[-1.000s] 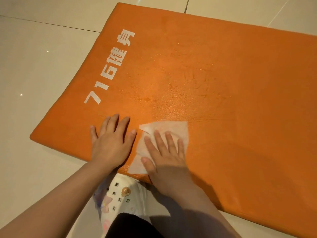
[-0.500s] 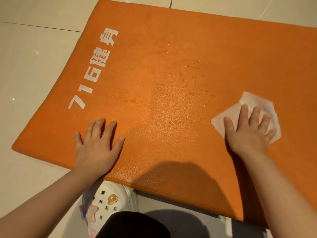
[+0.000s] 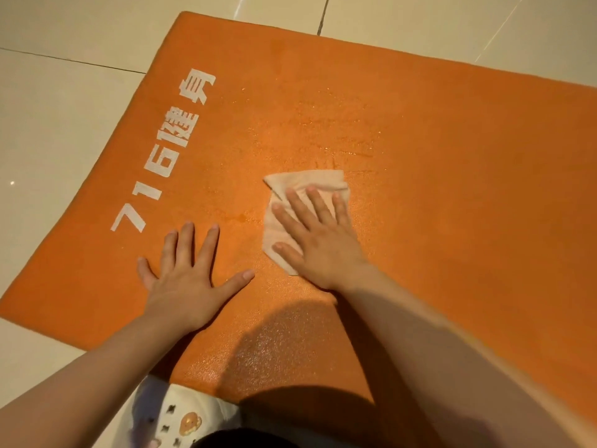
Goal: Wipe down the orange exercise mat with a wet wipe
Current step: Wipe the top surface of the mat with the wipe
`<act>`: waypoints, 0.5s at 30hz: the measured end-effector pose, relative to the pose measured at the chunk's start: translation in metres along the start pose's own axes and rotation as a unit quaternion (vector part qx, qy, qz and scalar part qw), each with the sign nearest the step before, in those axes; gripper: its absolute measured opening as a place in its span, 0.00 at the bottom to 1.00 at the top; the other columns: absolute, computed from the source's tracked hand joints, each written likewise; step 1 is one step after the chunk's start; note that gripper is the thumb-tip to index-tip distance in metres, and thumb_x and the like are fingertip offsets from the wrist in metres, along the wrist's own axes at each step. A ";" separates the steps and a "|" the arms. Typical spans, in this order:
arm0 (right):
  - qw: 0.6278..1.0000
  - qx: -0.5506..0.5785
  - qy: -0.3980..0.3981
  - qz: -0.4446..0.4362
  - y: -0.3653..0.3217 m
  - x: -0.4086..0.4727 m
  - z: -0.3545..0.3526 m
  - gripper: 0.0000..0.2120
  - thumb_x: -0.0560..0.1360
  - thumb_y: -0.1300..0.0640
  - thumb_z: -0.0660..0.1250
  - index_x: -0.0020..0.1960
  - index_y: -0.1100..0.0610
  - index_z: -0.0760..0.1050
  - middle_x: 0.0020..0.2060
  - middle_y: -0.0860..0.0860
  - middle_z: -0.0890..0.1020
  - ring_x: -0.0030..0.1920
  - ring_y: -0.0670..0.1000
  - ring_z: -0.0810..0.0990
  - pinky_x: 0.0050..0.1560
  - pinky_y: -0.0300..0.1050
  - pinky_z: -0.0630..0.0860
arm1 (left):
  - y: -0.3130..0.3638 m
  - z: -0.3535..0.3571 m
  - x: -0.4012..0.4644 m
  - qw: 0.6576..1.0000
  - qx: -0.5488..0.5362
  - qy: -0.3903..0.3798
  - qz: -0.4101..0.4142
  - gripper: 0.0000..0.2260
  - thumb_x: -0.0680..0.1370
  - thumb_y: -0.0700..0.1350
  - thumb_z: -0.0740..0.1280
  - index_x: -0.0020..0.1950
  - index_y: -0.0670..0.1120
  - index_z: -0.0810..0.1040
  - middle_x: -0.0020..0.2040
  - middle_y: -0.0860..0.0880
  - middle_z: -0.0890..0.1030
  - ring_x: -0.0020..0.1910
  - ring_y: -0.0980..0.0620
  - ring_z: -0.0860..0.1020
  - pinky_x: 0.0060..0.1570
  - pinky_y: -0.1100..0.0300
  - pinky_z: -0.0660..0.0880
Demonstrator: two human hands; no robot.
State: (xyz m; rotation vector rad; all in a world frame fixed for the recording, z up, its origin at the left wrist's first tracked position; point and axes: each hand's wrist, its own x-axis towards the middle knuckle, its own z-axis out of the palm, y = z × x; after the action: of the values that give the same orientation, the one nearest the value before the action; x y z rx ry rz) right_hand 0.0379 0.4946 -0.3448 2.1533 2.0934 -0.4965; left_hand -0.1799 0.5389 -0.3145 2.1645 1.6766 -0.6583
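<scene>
Nearest you, at the bottom edge: a white clog-style shoe with small charms (image 3: 181, 421) pokes out from under the near edge of the mat, on the pale glossy tiled floor (image 3: 58, 130). A dark garment edge sits beside it, too cropped to identify.

Your two bare forearms reach forward over the flat orange foam exercise mat (image 3: 436, 195), which lies directly on the floor and fills most of the view, its left end angled toward you. Your arms cast a dark shadow on the mat's near strip, between them.

Your left hand (image 3: 184, 286) lies flat on the mat near its near-left corner, palm down, fingers straight and fanned wide, thumb out to the right. It holds nothing; it only presses the mat surface.

Your right hand (image 3: 319, 244) is just beside the left, a little farther in, also palm down with fingers straight and slightly spread. It presses on a crumpled off-white wet wipe (image 3: 290, 189), which lies on the mat roughly at its middle width; the wipe's far edge and left side stick out past your fingertips.

Left of both hands, white printed lettering "716" with characters (image 3: 164, 156) runs along the mat's left end.

Beyond the wipe, the mat surface shows glistening damp streaks (image 3: 339, 137). Farther still, floor tiles with dark grout lines.
</scene>
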 end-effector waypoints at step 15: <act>0.911 0.120 0.060 0.390 0.087 -0.079 0.011 0.37 0.76 0.35 0.36 0.81 0.51 0.41 0.79 0.54 0.40 0.78 0.59 0.38 0.74 0.64 0.35 | 0.000 0.012 -0.002 0.999 0.021 0.026 0.010 0.41 0.62 0.80 0.31 0.68 0.64 0.21 0.78 0.51 0.29 0.78 0.48 0.33 0.73 0.34 0.41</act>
State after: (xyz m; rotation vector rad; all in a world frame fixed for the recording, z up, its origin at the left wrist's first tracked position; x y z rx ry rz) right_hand 0.1218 0.4111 -0.3448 2.9478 1.0597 -0.5390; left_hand -0.1827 0.5308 -0.3232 2.2429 1.6801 -0.6430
